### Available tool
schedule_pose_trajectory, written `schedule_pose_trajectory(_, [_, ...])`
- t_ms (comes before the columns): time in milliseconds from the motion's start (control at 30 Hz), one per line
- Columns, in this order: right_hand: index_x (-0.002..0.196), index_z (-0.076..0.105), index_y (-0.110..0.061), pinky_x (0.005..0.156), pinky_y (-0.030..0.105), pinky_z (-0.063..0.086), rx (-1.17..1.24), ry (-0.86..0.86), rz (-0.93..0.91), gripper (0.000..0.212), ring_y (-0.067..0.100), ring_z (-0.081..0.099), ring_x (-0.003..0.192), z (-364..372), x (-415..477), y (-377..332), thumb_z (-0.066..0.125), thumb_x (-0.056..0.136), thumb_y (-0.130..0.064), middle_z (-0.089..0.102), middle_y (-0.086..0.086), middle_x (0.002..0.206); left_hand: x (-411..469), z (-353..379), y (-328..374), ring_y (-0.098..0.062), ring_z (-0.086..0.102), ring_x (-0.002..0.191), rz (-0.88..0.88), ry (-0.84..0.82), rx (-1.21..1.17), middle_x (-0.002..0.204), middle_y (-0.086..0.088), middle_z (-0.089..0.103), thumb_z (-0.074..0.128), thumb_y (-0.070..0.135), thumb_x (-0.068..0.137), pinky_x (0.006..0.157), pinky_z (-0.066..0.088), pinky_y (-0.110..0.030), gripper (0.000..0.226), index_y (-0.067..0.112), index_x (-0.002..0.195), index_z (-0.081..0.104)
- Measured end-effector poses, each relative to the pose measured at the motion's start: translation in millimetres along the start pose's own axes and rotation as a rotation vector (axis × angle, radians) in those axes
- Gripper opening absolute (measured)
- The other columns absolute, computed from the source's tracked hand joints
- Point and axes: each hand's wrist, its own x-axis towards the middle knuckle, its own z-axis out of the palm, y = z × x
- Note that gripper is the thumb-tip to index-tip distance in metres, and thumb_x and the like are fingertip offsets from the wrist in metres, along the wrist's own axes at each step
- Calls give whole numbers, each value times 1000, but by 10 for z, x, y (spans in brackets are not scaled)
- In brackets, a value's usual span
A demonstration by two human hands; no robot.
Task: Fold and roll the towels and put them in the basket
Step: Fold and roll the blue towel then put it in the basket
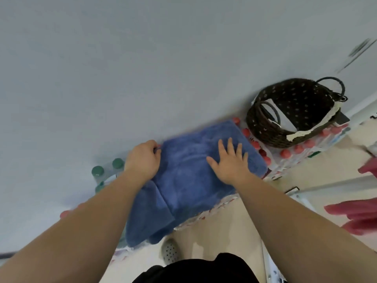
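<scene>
Towel (191,176), blue, the largest thing in view: folded into a thick rectangle and lying flat across packs of bottles that serve as the surface against the wall (142,58). A second layer of the same cloth sticks out from under the near left edge and hangs a little over the front.

Basket (293,111), dark woven, with a dotted dark lining and pale lace trim at the rim, sits on the bottle packs just to the right of the towel, apart from it. Two loop handles show, one folded down inside, one at the far rim. No towel in it; a pale flat patch lies inside, possibly a tag or bare lining, too blurred to tell.

Right hand (230,162): grip spread wide, fingers splayed, palm pressed flat on the towel's top face toward its right half.

Left hand (142,160): grip curled closed, fingers pinching the towel's far left edge at the corner.

Red bottle caps (285,153) line the front of the packs beneath the basket and beside the towel; green bottle caps (98,171) stand to the left of the left hand.
</scene>
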Motion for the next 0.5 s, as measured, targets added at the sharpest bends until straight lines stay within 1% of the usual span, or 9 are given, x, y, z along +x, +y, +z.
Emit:
schedule_pose_trajectory(33, [158,-11,-29,120,61,-5,-27,12,8,82,39,-17,150,83,7,53,18,95,-73,-21,7,165,-5,60,-25,-41,63,90,-7,-12,-8,93,-20,69,52,29,98,74,47,-41,21,12,92,62])
schedule_pose_trajectory(133, [157,-12,-34,119,60,-10,-131,121,-16,80,40,-18,150,162,46,169,13,93,-74,-20,9,165,-11,164,-63,-40,64,88,-41,-12,-11,93,-19,70,48,33,100,74,50,-42,25,13,93,61])
schedule_pose_trajectory(200, [156,-13,-36,119,59,-13,-174,178,-99,78,39,-22,149,140,95,179,10,92,-75,-21,9,164,2,201,-62,-40,64,89,-60,17,-11,95,-19,70,48,33,100,73,48,-41,26,12,93,61])
schedule_pose_trajectory(300, [155,-13,-40,119,59,-13,-205,160,-219,77,37,-23,149,120,212,139,4,89,-76,-23,5,164,62,244,-32,-41,62,91,-74,55,10,98,-20,67,49,28,100,72,45,-41,21,11,96,62])
schedule_pose_trajectory(367, [155,-11,-41,119,59,-11,-184,164,-200,77,38,-21,149,121,296,155,4,89,-77,-24,5,164,143,275,-20,-42,62,89,-61,77,54,97,-20,65,48,28,99,71,47,-44,21,11,96,60])
schedule_pose_trajectory(500, [154,-17,-38,119,61,-9,-167,171,-143,82,42,-19,149,28,499,300,8,88,-79,-24,6,164,385,301,-23,-43,65,85,11,117,216,103,-19,65,47,30,100,70,51,-47,24,12,104,62])
